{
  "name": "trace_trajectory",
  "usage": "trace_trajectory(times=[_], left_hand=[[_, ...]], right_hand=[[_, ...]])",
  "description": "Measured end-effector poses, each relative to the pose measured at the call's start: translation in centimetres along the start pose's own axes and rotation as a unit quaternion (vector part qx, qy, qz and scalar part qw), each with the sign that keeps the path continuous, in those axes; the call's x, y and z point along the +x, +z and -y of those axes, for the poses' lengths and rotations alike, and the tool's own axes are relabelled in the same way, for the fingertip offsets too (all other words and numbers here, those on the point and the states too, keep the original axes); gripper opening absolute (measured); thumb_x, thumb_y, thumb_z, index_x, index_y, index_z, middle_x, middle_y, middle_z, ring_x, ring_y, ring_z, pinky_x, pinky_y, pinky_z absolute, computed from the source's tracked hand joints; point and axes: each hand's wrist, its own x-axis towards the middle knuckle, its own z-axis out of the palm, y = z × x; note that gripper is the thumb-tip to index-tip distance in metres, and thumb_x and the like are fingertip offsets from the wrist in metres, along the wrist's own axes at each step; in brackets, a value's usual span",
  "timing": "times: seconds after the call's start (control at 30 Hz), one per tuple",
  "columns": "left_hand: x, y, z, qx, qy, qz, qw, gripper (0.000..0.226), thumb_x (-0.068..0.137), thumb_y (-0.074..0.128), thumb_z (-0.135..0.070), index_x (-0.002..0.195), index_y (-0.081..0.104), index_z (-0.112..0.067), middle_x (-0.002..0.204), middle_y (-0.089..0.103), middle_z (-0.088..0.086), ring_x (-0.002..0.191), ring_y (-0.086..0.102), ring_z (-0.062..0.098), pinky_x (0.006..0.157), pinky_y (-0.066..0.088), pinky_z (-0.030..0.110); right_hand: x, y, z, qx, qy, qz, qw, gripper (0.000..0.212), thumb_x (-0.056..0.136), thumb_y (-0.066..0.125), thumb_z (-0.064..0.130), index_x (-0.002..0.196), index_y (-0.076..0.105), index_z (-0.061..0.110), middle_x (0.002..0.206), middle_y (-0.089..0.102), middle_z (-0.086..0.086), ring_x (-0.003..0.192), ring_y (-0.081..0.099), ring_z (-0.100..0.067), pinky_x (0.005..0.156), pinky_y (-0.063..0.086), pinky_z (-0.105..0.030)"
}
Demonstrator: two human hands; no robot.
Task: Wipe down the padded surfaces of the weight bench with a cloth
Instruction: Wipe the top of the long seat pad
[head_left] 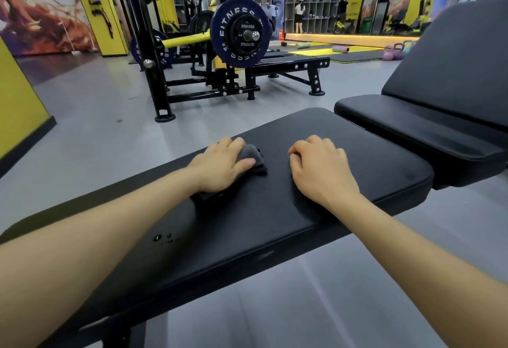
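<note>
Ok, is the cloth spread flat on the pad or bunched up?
Bunched up. The dark grey cloth sits crumpled under the left hand on the black bench pad, with folds showing past the thumb.

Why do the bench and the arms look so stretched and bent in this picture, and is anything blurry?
Head view: the wide-angle lens bows the edges, so the forearms balloon near the corners and the bench pad curves. Soft overhead light leaves a dull sheen on the pad, no harsh glare. The left hand on the cloth and the right hand are fairly sharp; the far shelves look soft.
</note>
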Motion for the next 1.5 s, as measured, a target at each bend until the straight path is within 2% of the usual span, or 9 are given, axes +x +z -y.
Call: trace_trajectory(times=[0.2,0.27,0.37,0.57,0.7,0.83,0.93,1.17,1.5], left_hand=[[4.8,0.1,3.0,0.021,-0.161,-0.031,0.986,0.045,0.096,0.030,-0.050,0.123,0.038,-0.016,0.132,0.038,0.011,0.124,0.036,0.033,0.096,0.035,0.047],[5.2,0.6,2.7,0.032,-0.185,-0.043,0.981,0.046,0.096,0.029,-0.050,0.126,0.037,-0.016,0.135,0.036,0.010,0.125,0.035,0.033,0.096,0.034,0.047],[4.0,0.2,1.9,0.039,-0.169,-0.025,0.985,0.042,0.097,0.030,-0.048,0.122,0.037,-0.016,0.133,0.037,0.010,0.123,0.036,0.033,0.094,0.034,0.046],[-0.6,-0.1,2.4,0.025,-0.035,-0.002,0.999,0.027,0.096,0.033,-0.049,0.093,0.032,-0.022,0.102,0.040,0.002,0.106,0.044,0.028,0.090,0.039,0.044],[2.8,-0.1,3.7,0.044,-0.104,-0.021,0.993,0.039,0.096,0.031,-0.049,0.111,0.041,-0.014,0.124,0.044,0.011,0.117,0.042,0.032,0.093,0.038,0.045],[5.7,0.4,4.4,0.041,-0.177,-0.036,0.983,0.045,0.097,0.028,-0.049,0.124,0.038,-0.014,0.134,0.038,0.011,0.124,0.037,0.034,0.094,0.035,0.047],[5.6,0.4,4.1,0.048,-0.183,-0.031,0.981,0.045,0.097,0.027,-0.049,0.125,0.036,-0.014,0.135,0.037,0.012,0.124,0.037,0.034,0.094,0.035,0.047],[2.2,-0.3,4.6,0.056,-0.108,-0.001,0.993,0.043,0.098,0.033,-0.045,0.115,0.042,-0.006,0.124,0.046,0.017,0.112,0.047,0.036,0.089,0.037,0.041],[6.3,0.5,4.7,0.038,-0.214,-0.043,0.975,0.048,0.097,0.029,-0.048,0.125,0.039,-0.011,0.135,0.040,0.015,0.123,0.040,0.036,0.097,0.037,0.047]], right_hand=[[-0.1,0.2,0.1,-0.016,-0.009,-0.005,1.000,0.030,0.096,0.033,0.025,0.112,0.058,0.019,0.113,0.053,-0.002,0.104,0.044,-0.024,0.089,0.031,-0.036],[-0.2,0.2,0.1,-0.024,-0.009,-0.003,1.000,0.029,0.097,0.033,0.025,0.112,0.058,0.019,0.113,0.053,-0.002,0.104,0.044,-0.024,0.089,0.031,-0.036],[-0.5,0.1,0.1,-0.031,-0.012,-0.004,0.999,0.029,0.097,0.033,0.026,0.111,0.057,0.019,0.112,0.052,-0.002,0.103,0.044,-0.024,0.090,0.031,-0.036],[-0.4,0.1,0.1,-0.029,-0.019,0.001,0.999,0.030,0.097,0.032,0.028,0.111,0.058,0.020,0.111,0.052,-0.002,0.104,0.043,-0.024,0.091,0.031,-0.037],[-0.5,0.1,0.2,-0.024,-0.017,0.005,1.000,0.029,0.097,0.033,0.028,0.111,0.058,0.020,0.112,0.052,-0.001,0.105,0.043,-0.024,0.091,0.030,-0.036],[-0.5,0.1,0.3,-0.028,-0.017,0.006,0.999,0.029,0.097,0.034,0.028,0.111,0.057,0.020,0.114,0.052,-0.001,0.106,0.043,-0.024,0.092,0.030,-0.036],[-0.6,0.0,0.3,-0.032,-0.017,0.002,0.999,0.029,0.097,0.033,0.028,0.111,0.057,0.020,0.114,0.052,-0.001,0.105,0.044,-0.024,0.091,0.030,-0.036],[-0.6,0.0,0.3,-0.028,-0.020,-0.001,0.999,0.029,0.097,0.033,0.029,0.110,0.057,0.020,0.111,0.052,-0.001,0.103,0.044,-0.024,0.090,0.032,-0.036],[-0.6,0.1,0.3,-0.024,-0.029,0.008,0.999,0.027,0.097,0.032,0.025,0.107,0.056,0.017,0.112,0.049,-0.003,0.105,0.041,-0.025,0.090,0.031,-0.036]])
